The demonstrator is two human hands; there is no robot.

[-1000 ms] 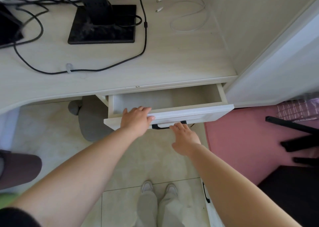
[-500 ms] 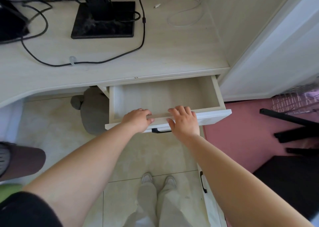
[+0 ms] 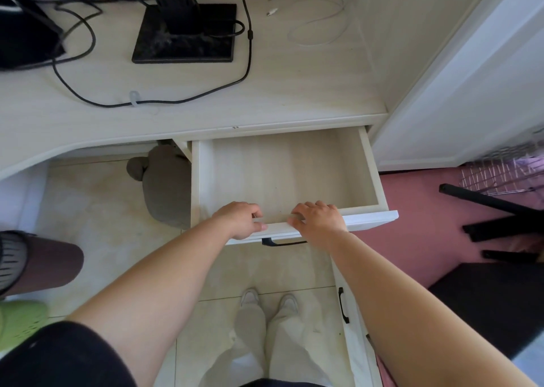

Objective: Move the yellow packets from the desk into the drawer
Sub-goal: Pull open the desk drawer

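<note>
The pale wood drawer [image 3: 282, 174] under the desk [image 3: 294, 98] stands pulled far out, and its inside shows nothing but bare wood. My left hand [image 3: 240, 220] grips the drawer's white front edge, fingers curled over the top. My right hand [image 3: 319, 218] grips the same edge a little to the right, above the black handle [image 3: 282, 243]. No yellow packets show anywhere in view.
A black monitor stand [image 3: 184, 37] with black cables [image 3: 147, 102] sits on the desk's back left, a white cable [image 3: 318, 18] at the back right. A grey cushion [image 3: 164, 192] lies under the desk. A lower drawer with a black handle [image 3: 343, 305] is beside my right arm.
The drawer has slid out from barely open to far open. My right hand moved from below the handle up onto the front edge, and both hands came toward me with the drawer.
</note>
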